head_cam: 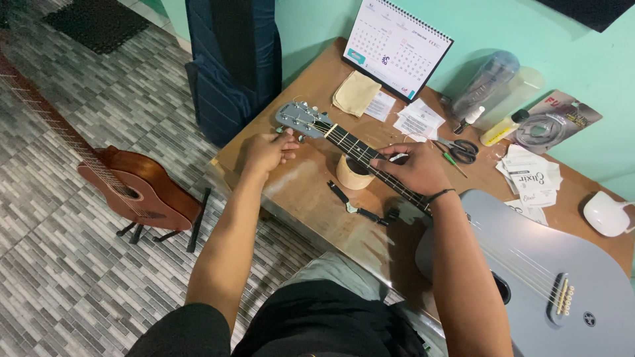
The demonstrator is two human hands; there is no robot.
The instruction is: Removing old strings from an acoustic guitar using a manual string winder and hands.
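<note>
While the matte grey-blue acoustic guitar (529,264) lies flat across the brown wooden bench (311,86), the left hand (266,152) has its fingers pinched on a tuning peg at the headstock (301,119); the right hand (415,168) has its fingers pressed together on the dark-fretboard neck (360,153).

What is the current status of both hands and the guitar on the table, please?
Left hand pinching a tuning peg at the grey guitar's headstock. Right hand pressing the strings on the neck. Neck propped on a tape roll; nothing obstructing.
</note>
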